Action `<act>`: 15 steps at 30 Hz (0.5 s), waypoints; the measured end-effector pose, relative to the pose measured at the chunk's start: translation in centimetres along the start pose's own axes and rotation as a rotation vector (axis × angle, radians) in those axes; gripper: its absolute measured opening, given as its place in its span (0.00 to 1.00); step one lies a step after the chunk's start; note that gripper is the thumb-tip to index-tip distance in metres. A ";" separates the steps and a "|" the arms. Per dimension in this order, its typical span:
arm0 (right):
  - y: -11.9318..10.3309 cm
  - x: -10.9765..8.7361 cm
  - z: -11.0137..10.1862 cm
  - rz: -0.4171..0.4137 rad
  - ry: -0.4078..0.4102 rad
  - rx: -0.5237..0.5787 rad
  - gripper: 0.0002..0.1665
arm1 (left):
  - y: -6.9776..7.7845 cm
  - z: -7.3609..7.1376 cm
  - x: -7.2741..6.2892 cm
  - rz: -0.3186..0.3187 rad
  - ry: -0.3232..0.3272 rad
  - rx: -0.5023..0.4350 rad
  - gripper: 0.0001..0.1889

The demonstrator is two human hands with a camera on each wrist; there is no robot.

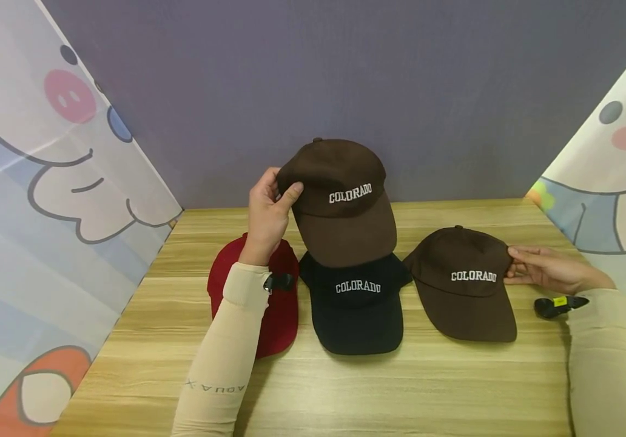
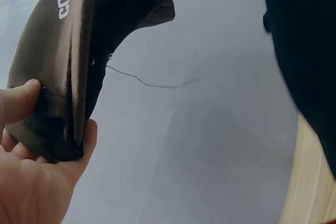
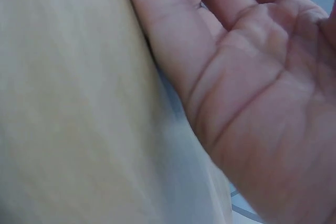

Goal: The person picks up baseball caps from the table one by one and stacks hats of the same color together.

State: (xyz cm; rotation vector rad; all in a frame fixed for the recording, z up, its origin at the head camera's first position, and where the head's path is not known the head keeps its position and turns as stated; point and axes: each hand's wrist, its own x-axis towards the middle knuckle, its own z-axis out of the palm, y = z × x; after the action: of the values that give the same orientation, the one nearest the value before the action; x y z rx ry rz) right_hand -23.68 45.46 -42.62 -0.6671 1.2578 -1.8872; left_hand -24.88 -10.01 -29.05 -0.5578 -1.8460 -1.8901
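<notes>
My left hand [image 1: 270, 212] grips a brown baseball cap [image 1: 340, 164] by its left side, thumb over the front, with white COLORADO lettering facing me. The cap is held up behind a black COLORADO cap [image 1: 356, 315], overlapping its top in the head view. In the left wrist view, the thumb [image 2: 21, 100] lies on the cap's outside and a loose thread [image 2: 152, 84] trails from it. At the right, my right hand [image 1: 555, 270] pinches the right side of a second brown COLORADO cap [image 1: 463, 291]. Its right wrist view shows mostly the palm [image 3: 262, 87].
A red cap [image 1: 282, 309] sits at the left of the wooden table [image 1: 427, 388], partly hidden by my left forearm. A grey wall [image 1: 455, 91] stands behind the table. Cartoon-printed sheets [image 1: 127, 206] flank both sides.
</notes>
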 end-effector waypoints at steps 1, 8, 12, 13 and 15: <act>0.0 0.0 0.0 0.002 0.002 -0.006 0.30 | 0.0 0.3 -0.1 0.000 -0.010 0.002 0.09; 0.1 0.1 -0.1 0.018 -0.011 -0.024 0.30 | 0.0 2.3 -0.9 -0.012 -0.099 -0.006 0.10; 0.0 0.3 0.0 0.023 -0.001 -0.047 0.30 | -0.1 2.8 -1.3 -0.012 -0.110 -0.030 0.10; -0.1 0.4 0.0 0.024 0.004 -0.053 0.29 | -0.1 2.9 -1.3 -0.013 -0.110 -0.036 0.10; -0.2 0.5 0.1 0.029 0.017 -0.068 0.29 | -0.1 3.1 -1.4 -0.013 -0.114 -0.055 0.10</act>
State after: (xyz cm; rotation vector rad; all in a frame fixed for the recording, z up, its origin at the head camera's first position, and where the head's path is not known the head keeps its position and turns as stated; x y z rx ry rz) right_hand -23.96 45.06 -42.44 -0.6664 1.3409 -1.8370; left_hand -23.86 -6.92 -29.80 -0.6867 -1.8766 -1.9600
